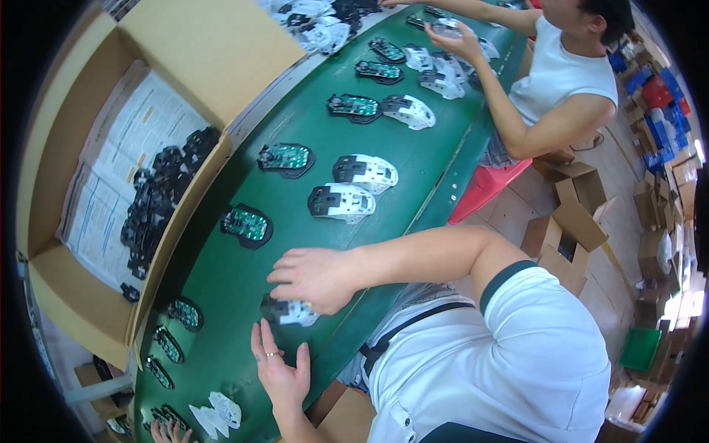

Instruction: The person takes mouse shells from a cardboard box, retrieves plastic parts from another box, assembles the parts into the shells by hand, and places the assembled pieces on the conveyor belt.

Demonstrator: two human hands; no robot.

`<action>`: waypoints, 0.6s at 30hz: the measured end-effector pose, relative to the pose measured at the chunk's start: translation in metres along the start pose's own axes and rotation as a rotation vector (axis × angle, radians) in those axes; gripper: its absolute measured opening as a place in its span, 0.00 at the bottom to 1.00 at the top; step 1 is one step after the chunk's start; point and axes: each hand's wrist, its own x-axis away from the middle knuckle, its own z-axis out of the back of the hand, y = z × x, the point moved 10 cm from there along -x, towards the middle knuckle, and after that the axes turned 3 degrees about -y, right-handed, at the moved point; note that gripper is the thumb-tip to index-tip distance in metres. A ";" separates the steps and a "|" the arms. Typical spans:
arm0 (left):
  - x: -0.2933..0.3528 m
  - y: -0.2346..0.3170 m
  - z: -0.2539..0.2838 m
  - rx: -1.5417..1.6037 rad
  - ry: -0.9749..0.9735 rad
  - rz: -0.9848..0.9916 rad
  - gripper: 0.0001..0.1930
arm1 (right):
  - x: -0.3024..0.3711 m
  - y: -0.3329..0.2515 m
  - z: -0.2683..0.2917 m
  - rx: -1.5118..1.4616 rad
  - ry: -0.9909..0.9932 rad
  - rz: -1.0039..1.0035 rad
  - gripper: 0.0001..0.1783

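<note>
In front of me lies a white and black computer mouse shell point(294, 313), slightly blurred, on the green belt point(295, 221). My right hand point(316, 279) is bent over its far edge and grips it, though the fingertips are partly hidden. Just below the shell, my left hand point(282, 373) has its fingers spread, holding nothing; a ring is on one finger. Its fingertips come close to the shell or touch it. Beyond my right hand rest two white and black mouse shells, one of them the nearer shell point(341, 202). A mouse base with a green circuit board point(247, 226) lies left of them.
A cardboard box point(177, 244) with black plastic parts stands along the belt's left side. Several mouse bases point(185, 314) lie nearby, with white shell pieces point(216, 415) below. Up the belt a co-worker point(565, 81) handles parts. Another person's hand point(171, 433) shows at the lower left.
</note>
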 end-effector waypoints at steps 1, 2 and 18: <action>0.007 0.000 0.006 -0.018 -0.004 0.019 0.43 | 0.000 -0.007 0.002 -0.007 -0.002 0.037 0.35; 0.012 0.001 0.011 -0.050 0.031 -0.007 0.41 | 0.004 -0.004 0.011 -0.014 0.030 0.016 0.36; -0.007 0.017 -0.009 -0.163 0.032 0.027 0.29 | 0.084 0.099 0.126 0.235 0.302 -0.462 0.47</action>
